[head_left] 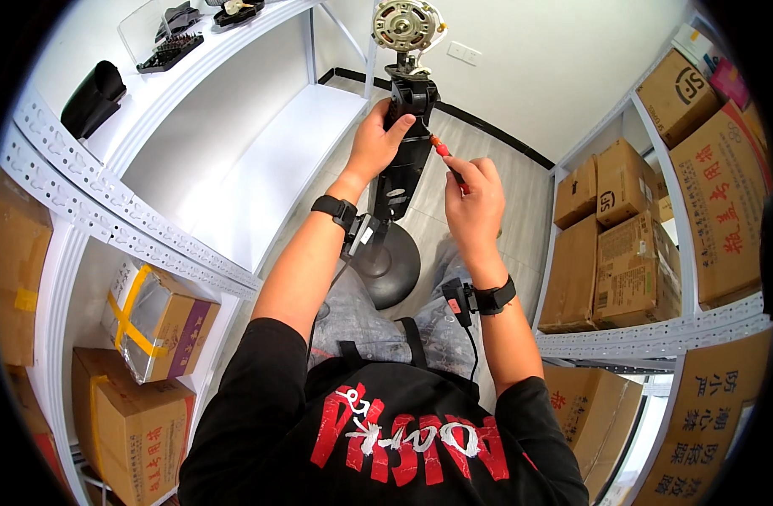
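Head: a stand (396,177) seems steadied by the half-curled left hand (374,145), a screwdriver (439,147) gripped beside it in the curled right hand (476,202).

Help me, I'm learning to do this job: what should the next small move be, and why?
Probably check that the red screwdriver sits squarely against the black housing before turning it: the right hand aims it there, the left hand grips the housing, and the tip's contact is too small to make out.
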The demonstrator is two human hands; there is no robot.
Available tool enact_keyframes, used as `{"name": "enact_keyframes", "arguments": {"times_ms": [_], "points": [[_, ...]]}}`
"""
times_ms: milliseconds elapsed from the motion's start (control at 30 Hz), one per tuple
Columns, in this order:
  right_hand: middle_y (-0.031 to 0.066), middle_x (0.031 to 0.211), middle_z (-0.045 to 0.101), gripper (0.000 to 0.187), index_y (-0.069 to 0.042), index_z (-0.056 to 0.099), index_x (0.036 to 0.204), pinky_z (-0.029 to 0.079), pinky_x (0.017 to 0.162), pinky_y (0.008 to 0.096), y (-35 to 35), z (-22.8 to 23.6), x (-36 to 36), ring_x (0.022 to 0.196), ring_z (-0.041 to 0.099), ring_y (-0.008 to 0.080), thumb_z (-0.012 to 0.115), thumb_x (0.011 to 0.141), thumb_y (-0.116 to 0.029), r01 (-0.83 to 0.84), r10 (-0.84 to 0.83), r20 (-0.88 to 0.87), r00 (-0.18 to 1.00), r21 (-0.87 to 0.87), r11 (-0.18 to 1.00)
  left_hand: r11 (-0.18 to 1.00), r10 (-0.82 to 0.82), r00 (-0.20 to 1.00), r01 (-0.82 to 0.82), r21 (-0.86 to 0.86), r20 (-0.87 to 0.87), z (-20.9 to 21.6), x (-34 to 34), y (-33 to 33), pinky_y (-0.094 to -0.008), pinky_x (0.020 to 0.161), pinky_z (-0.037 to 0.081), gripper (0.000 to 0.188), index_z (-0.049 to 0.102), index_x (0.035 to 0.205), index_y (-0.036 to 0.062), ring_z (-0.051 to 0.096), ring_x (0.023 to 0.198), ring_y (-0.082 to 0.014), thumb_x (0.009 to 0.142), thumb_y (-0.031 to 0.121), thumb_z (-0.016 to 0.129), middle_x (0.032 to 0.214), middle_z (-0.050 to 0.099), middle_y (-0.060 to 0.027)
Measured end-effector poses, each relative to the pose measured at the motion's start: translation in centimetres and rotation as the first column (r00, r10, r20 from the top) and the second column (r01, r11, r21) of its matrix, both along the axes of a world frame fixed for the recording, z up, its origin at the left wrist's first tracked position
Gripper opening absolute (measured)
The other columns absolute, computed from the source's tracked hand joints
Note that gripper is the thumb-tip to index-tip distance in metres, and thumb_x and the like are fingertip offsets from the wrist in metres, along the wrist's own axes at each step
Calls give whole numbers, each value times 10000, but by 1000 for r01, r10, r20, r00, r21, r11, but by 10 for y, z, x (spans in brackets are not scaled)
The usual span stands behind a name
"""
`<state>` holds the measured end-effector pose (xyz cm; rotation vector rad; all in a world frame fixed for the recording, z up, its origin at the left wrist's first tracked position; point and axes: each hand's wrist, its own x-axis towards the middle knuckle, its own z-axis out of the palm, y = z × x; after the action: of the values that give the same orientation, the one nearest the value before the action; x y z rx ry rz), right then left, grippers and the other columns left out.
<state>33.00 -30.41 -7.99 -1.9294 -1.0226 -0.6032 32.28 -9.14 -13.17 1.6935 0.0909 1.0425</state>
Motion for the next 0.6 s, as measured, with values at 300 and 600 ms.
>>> {"name": "enact_keyframes", "arguments": {"times_ms": [300,600], "points": [[105,775,564,135,-58,719,971,475,637,377,0,6,-5,707,592,297,710,837,-47,76,-89,-271,959,-56,995,1000,-13,1000,14,24,-18,5,-4,-4,-310,915,466,581,591,1171,-17,587,968,-155,956,521,629,1049,661,-81],[101,798,581,228,-74,691,1071,491,630,388,-4,6,-11,704,602,296,706,845,-55,61,-63,-136,989,-18,998,1000,25,1000,-25,11,-9,7,-7,-4,-330,902,487,594,597,1191,-9,639,975,-197,919,512,684,1052,687,-111]]}}
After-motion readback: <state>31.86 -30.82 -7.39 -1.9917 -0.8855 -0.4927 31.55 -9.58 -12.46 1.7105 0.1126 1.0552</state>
